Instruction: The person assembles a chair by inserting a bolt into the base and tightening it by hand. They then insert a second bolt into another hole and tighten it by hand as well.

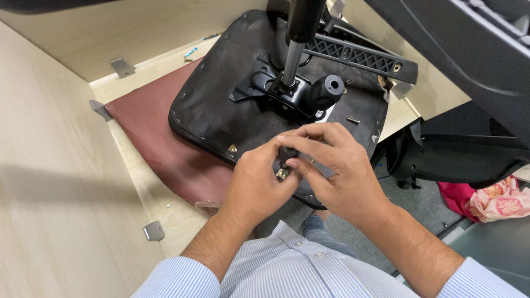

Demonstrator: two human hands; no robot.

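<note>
Hands met at frame centre: your left hand [258, 179] and right hand [331, 165] pinched a small black knob with brass screw [285, 161]; you did best keeping it square over the upturned black seat base [215, 116].

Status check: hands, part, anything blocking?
Left hand and right hand both pinch a small black knob. Upturned seat just beyond. Nothing blocking.

We record a black chair seat underside [215, 105], its mounting plate [270, 91] black, the gas cylinder [295, 49] black above and silver below. We list a black armrest bar [359, 55] with diamond lattice pattern, a black knob [326, 88], and a maroon sheet [160, 138] on pale wood-grain boards [49, 165]. We note sleeves [182, 278] in light blue with fine white stripes, grey metal brackets [122, 67], and pink floral cloth [497, 204].
</note>
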